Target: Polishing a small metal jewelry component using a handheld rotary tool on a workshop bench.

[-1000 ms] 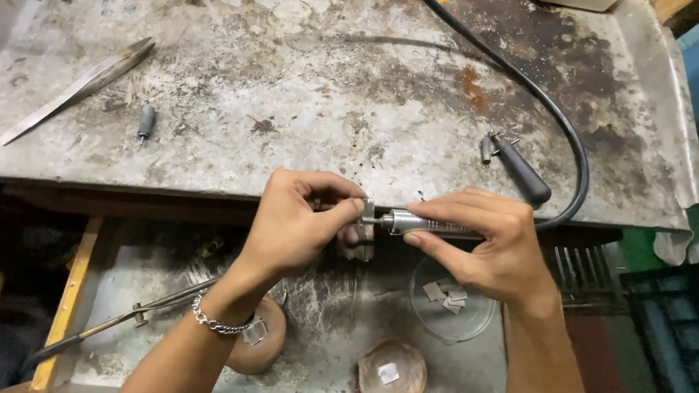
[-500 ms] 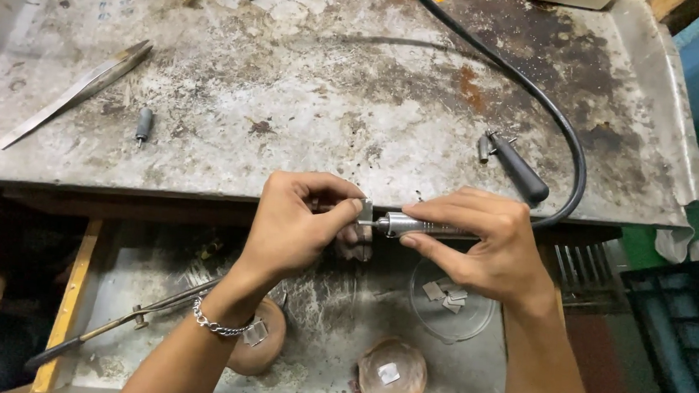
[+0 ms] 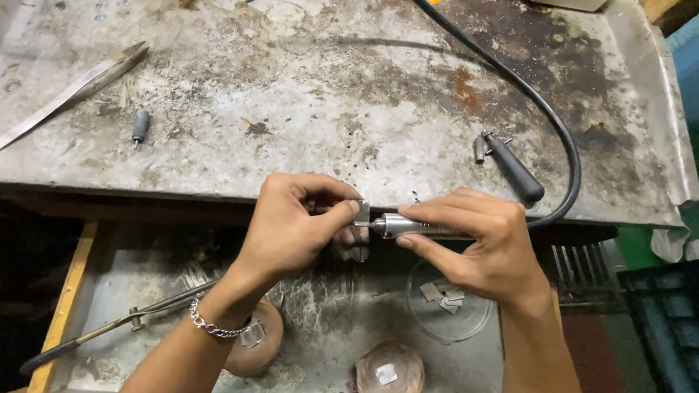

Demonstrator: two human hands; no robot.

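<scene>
Small metal plate (image 3: 362, 212) sits pinched in the left hand (image 3: 293, 225) fingertips, just over the tabletop (image 3: 332, 95) front edge, its face touching the rotary handpiece (image 3: 414, 226) clasped in the right hand (image 3: 478, 248). Such a thin pinch could let the tip skid onto fingers, or flick the plate down into the drawer (image 3: 314, 335) below

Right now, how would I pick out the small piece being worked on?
Find the worn metal workbench, then its near edge above the open drawer. There the left hand pinches a small flat metal piece against the rotary handpiece tip, unlike the loose pieces in the clear dish.
</scene>
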